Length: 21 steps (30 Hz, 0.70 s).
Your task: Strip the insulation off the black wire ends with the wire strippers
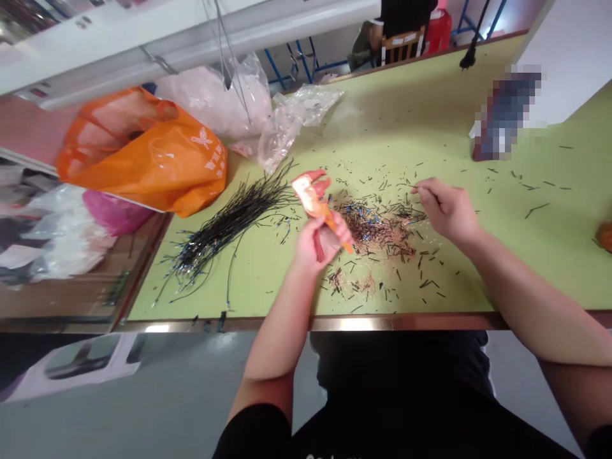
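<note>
- A loose heap of short black, blue and copper-coloured wire scraps (366, 226) is spread on a pale green tabletop (382, 143), with more clippings strewn around it
- A red-and-orange hand tool with a pale head (310, 194) is gripped in the bare left hand (329, 242), just left of the heap; the fingers are closed around its handles, and its head is pointed away from the body
- The bare right hand (447, 207) is held just right of the heap with its fingers curled in; a thin dark piece (415, 189) seems to be pinched between thumb and forefinger, too small to be told clearly
- A long bundle of thin black wires with blue and silvery ends (234, 217) is laid aslant to the left of the heap, with several strands splayed out
- A glossy orange plastic bag with white printing (167, 166) is placed farther left of the heap, past the bundle
- Crumpled clear plastic bags (215, 95) are piled beyond the heap, to its left
- A dark object blurred by pixelation (509, 115) is seen beyond the heap, to its right
</note>
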Motion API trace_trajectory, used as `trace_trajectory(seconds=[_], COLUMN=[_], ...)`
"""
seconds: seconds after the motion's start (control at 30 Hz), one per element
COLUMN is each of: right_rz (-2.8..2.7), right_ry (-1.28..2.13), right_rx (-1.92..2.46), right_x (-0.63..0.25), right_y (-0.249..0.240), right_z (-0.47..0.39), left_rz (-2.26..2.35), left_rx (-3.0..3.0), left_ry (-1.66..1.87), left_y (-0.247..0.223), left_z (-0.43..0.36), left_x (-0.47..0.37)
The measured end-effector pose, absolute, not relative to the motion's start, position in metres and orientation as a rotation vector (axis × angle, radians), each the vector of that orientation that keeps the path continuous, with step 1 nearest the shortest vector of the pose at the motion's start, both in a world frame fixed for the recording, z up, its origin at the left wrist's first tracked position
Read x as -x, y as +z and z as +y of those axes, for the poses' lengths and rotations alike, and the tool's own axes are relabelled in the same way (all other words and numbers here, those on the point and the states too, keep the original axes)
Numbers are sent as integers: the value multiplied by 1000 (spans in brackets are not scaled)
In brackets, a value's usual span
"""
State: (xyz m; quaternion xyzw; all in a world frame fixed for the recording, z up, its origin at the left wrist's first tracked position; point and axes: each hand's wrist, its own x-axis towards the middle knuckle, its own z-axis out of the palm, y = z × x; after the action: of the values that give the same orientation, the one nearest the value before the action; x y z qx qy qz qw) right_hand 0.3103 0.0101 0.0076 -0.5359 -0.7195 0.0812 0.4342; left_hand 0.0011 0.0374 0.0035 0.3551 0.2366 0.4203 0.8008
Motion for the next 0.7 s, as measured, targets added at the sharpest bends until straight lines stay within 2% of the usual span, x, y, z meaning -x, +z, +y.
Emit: trace_trajectory(seconds=[0.17, 0.7], right_rz=[-1884, -2032], right_ry=[163, 166], right_rx=[1320, 1325], right_x=[-291, -280], right_y=[6, 2], right_z=[-1, -3], left_rz=[426, 484], left_rx=[-909, -956], left_ry=[569, 536], left_y=[-11, -18], left_z=[12, 8], left_x=[-30, -34])
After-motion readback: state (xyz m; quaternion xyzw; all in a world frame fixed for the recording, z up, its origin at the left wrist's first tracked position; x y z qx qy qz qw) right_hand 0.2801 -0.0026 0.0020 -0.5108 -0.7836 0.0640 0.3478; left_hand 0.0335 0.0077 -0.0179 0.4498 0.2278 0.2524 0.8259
